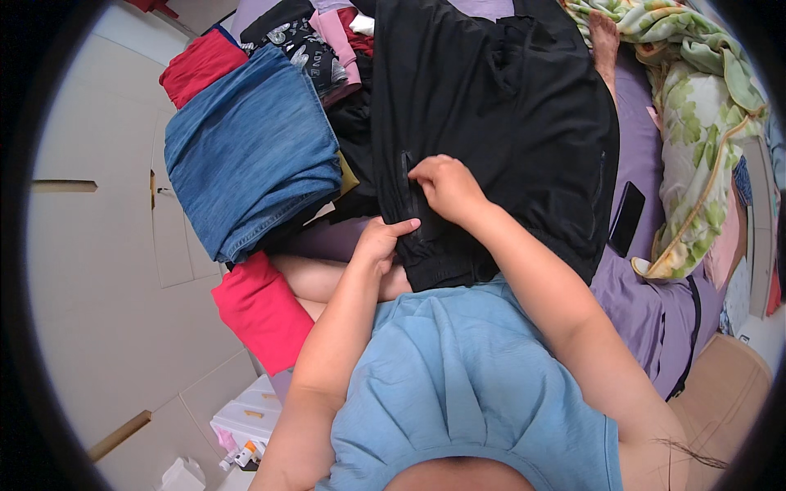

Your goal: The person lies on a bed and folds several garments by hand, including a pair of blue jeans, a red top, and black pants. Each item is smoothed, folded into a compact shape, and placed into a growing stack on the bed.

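Observation:
Black trousers (540,147) lie spread over my lap and the bed, their elastic waistband towards my body. A zipped side pocket (406,178) shows on their left part. My left hand (384,239) grips the trousers' edge by the lower end of that pocket, thumb on top. Beside the zip's upper part, my right hand (445,184) has its thumb and forefinger pinched together at the pocket's edge; whether the zip pull is between them cannot be told. Folded blue jeans (252,147) rest to the left of the trousers.
Folded red (206,64) and printed black (295,37) garments lie beyond the jeans. A bright pink-red cloth (264,313) is near my left forearm. On the purple sheet (635,129) at right lie a smartphone (626,219) and a leaf-patterned blanket (688,166). Cabinet fronts (104,258) stand at left.

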`<state>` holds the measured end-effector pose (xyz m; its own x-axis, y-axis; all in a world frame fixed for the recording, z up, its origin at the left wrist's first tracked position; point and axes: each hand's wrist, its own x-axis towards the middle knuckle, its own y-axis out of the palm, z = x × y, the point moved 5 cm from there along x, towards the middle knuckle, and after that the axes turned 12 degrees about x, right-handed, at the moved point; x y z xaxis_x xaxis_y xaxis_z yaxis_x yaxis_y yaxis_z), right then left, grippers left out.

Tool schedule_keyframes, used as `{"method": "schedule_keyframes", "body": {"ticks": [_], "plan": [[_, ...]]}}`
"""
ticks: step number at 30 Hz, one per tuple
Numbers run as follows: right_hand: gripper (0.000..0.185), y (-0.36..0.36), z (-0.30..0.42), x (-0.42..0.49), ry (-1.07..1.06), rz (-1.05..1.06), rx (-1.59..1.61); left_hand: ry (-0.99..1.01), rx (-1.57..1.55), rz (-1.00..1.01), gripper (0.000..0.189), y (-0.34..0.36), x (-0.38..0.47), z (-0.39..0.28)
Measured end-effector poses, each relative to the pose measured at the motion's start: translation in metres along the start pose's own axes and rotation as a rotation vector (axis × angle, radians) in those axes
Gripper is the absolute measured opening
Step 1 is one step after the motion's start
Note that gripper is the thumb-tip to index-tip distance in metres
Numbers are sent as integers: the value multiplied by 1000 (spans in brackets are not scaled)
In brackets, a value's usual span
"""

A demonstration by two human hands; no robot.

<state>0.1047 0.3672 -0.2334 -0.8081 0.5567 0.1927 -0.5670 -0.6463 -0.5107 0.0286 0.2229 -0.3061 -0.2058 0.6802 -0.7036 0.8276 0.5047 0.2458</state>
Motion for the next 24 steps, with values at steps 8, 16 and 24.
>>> {"method": "schedule_keyframes", "body": {"ticks": [8, 16, 24], "plan": [[27, -6, -2, 57, -84, 60, -220, 24, 33, 9, 32, -1, 1, 2], [37, 8, -46, 77, 231, 161, -258, 18, 149, -10, 32, -2, 7, 17], [32, 12, -67, 77, 462, 119, -134, 24, 102, 36, 31, -3, 2, 20]]}}
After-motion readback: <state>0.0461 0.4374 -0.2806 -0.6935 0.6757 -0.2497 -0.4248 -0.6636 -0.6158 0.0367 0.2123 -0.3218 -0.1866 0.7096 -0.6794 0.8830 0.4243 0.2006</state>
